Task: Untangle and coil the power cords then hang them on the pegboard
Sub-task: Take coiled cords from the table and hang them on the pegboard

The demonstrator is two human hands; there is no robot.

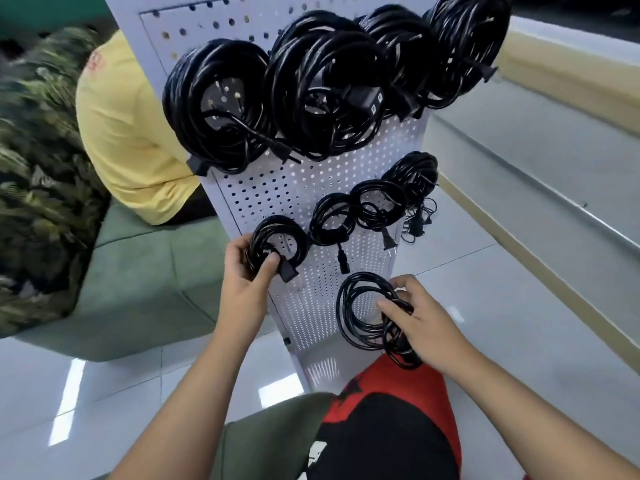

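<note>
**cordnewb:** Red and black shirt (388, 427) at the bottom, both arms reaching out to the pegboard (301, 188). On the lower left of the board the left hand (242, 271) has its fingers curled round a small coil (278, 242), thumb pressed on the strands next to the plug (289, 271). Over on the other side the right hand (422, 317) pinches a looser coil (363, 313) by its right edge, held in front of the low part of the board, under the row of small coils (377, 204). How do you hang these w/o them springing apart?

**pegfan:** imo one at a time. Can't tell if the left one sits on a hook, the cord hides it. Prob seat that first: get every loop over the hook, not just a few, let the plug dangle, then ease off the grip. The right one looks sloppy tbh, loops uneven and some sagging under the hand. I'd square it up w/ both hands b4 hanging, maybe wrap the tail round the bundle. Free holes are right behind it. Big coils (218, 109) fill the top, so stay low. Main risk is one loop slipping off and dragging the rest down.
</note>
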